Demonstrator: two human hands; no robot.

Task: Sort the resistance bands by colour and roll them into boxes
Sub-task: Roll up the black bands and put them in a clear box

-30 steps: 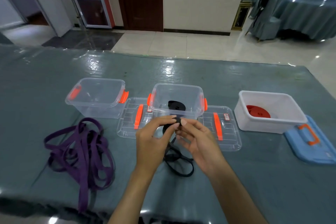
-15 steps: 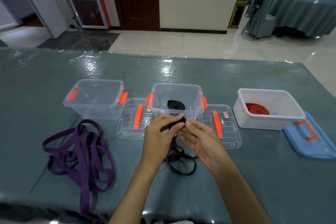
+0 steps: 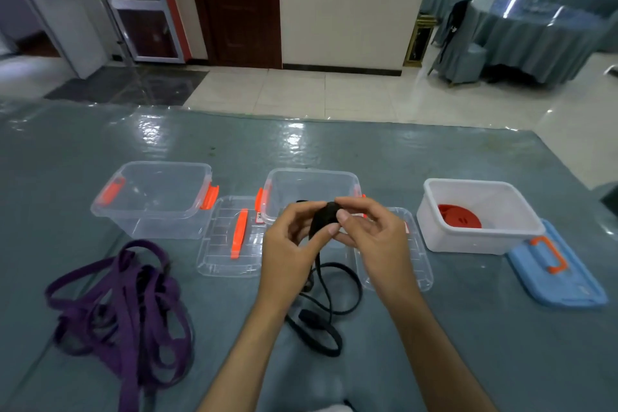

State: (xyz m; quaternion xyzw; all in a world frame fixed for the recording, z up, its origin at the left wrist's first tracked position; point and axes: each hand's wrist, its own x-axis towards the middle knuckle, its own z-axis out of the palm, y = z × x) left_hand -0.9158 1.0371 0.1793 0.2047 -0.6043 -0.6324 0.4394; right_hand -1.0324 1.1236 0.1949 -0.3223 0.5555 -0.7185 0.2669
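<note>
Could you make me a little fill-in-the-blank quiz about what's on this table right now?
1. Both hands, the left hand and the right hand, are rolling a band coloured ____.
2. The white box holds a rolled band coloured ____.
3. The loose pile at the left of the table is coloured ____.
4. The lid beside the white box is coloured ____.

Missing words: black; red; purple; blue
</note>
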